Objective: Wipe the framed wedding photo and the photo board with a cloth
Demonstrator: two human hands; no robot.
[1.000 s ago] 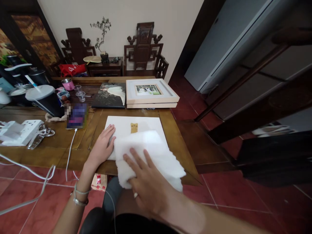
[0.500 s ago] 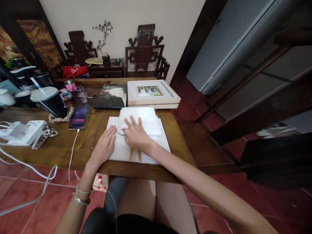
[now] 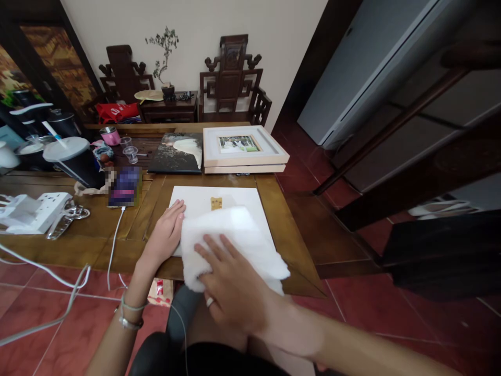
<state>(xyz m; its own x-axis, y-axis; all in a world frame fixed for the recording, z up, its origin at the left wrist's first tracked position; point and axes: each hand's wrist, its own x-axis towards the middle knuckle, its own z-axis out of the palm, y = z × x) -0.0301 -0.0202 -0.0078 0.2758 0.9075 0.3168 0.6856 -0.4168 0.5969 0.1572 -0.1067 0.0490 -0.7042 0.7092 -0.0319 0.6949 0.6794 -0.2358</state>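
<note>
A flat white panel lies at the front edge of the wooden table, with a small gold-coloured fitting on its face. My left hand rests on the panel's left edge, fingers stretched out. Under my right hand is a folded white towel, pressed by the spread fingers and gripped at its near side; a ring shows on one finger. The towel covers the panel's lower part and hangs past the table's front edge.
Behind the panel are stacked light-wood picture frames and a dark photo panel. To the left stand a charging phone, a lidded cup with a straw and a white power strip. Cables hang over the table edge.
My right hand has drawn the towel from the panel's upper part toward me and past its near edge. The gold-coloured fitting's upper part is now uncovered. My left hand has stayed put.
</note>
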